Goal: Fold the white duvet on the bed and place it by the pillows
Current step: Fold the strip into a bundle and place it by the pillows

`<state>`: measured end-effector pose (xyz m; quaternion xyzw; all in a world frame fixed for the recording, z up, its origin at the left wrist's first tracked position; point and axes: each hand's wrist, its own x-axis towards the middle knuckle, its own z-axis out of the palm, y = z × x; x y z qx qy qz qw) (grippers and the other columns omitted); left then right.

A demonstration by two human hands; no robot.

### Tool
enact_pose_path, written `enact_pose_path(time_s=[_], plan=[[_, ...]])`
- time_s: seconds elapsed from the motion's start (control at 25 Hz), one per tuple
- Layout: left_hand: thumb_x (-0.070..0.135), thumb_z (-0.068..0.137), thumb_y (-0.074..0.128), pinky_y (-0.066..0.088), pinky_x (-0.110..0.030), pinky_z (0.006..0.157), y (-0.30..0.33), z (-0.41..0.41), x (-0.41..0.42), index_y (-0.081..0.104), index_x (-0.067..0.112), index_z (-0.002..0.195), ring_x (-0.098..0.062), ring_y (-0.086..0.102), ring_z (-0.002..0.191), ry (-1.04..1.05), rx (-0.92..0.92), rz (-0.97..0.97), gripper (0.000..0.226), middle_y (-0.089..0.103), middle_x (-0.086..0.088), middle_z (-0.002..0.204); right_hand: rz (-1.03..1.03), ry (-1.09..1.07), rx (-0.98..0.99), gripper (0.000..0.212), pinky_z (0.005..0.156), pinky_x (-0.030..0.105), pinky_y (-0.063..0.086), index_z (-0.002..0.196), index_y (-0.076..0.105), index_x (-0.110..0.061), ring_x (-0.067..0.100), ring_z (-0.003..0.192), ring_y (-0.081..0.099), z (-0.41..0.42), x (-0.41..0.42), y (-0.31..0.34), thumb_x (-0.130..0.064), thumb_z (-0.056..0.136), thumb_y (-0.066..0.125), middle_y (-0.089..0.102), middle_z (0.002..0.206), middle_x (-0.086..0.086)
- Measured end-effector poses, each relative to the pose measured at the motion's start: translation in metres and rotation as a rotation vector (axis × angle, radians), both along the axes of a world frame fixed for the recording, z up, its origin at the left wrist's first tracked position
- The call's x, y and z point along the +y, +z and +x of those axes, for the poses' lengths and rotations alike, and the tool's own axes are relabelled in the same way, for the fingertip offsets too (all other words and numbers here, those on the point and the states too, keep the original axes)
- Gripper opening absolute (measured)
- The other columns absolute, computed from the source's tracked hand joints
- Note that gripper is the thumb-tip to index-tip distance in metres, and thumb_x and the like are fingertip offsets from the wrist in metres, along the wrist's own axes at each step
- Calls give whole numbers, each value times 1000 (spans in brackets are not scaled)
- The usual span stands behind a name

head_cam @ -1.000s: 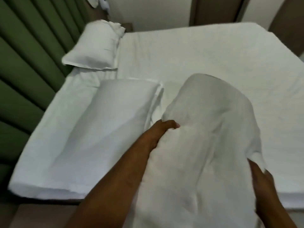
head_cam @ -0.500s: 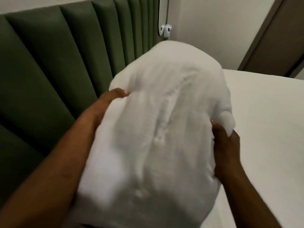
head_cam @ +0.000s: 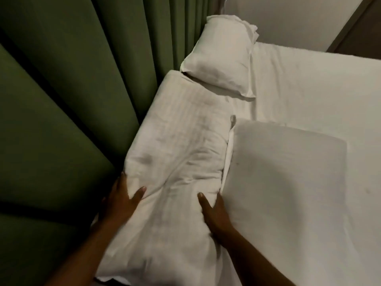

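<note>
Both hands, left [head_cam: 121, 200] and right [head_cam: 214, 215], seemingly press open-palmed on folded duvet [head_cam: 177, 153].

White duvet [head_cam: 175, 162], white pillows [head_cam: 222, 56], white sheet [head_cam: 319, 89], green channelled headboard [head_cam: 72, 79].

Illumination is dim and warm, with no direct source in frame; the bed sheet [head_cam: 309, 83] toward 2 o'clock is the brightest area, while the green padded headboard [head_cam: 61, 100] from 8 to 11 o'clock falls into deep shadow between its panels. A soft, broad shadow crosses the near pillow [head_cam: 288, 162] at 4 o'clock, and no glare is present. Focus is soft overall, both hands (left hand [head_cam: 121, 201], right hand [head_cam: 214, 215]) show slight motion blur, and wide-angle distortion fans the headboard panels outward at the left edge.
</note>
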<state>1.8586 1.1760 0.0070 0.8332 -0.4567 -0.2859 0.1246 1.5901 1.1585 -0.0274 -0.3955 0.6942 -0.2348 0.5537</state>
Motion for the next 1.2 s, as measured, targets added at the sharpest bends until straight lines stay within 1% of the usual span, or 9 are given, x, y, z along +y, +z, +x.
enact_pose_path(time_s=[0.24,0.4,0.52,0.6,0.68,0.76,0.84,0.92,1.2], plan=[[90,71,23,21,-63,111,-27,-15,50,22,33,153,-40,14,149,-419,-480,-43,100,15,-12,164,-58,79,111,67,105,32,39,145,38,-27,25,128,52,-10,13,-5,-60,89,53,55,141,2],[90,66,20,11,-61,116,-8,-26,39,26,30,152,-40,4,150,-376,-470,65,105,9,-15,164,-198,60,80,54,93,32,49,132,55,-20,21,102,63,-29,26,18,-53,89,59,68,115,5],[70,81,37,26,-53,115,10,-80,32,53,17,137,-37,24,146,-298,-314,-279,79,30,-17,158,-553,-88,544,55,99,21,39,130,56,-10,18,108,56,-110,38,31,-47,89,61,61,117,9],[53,87,48,40,-47,110,16,-146,12,61,11,129,-34,41,139,-455,-198,-480,61,44,-16,150,-430,-253,834,84,112,39,31,140,44,-10,31,128,47,-195,51,26,-70,82,52,53,136,16],[55,86,54,42,-45,109,20,-220,-18,48,10,140,-30,42,139,-566,-16,-325,71,43,-13,152,53,-498,675,110,115,55,28,151,26,-15,40,139,36,-260,65,20,-87,70,48,39,151,19],[79,71,57,37,-42,113,16,-272,-48,24,8,152,-31,37,141,-432,135,63,113,35,-14,156,299,-529,329,111,115,51,30,151,27,-12,39,139,37,-284,75,5,-86,71,46,37,154,19],[101,38,50,39,-43,111,-2,-297,-58,27,4,149,-34,44,136,-139,143,313,150,42,-17,151,165,-522,171,100,107,42,40,141,47,-13,34,129,51,-286,74,-3,-85,71,46,54,141,15],[107,23,40,40,-44,110,-18,-310,-58,34,6,145,-35,48,133,50,116,273,158,47,-16,148,22,-541,116,86,94,34,48,125,62,-19,23,111,64,-290,70,2,-84,69,51,68,121,5],[100,42,51,48,-35,97,20,-363,-43,50,14,135,-29,58,119,161,405,21,126,60,-7,134,-294,-633,236,43,83,30,48,101,64,-18,21,93,64,-367,38,94,-58,87,59,69,104,5]])
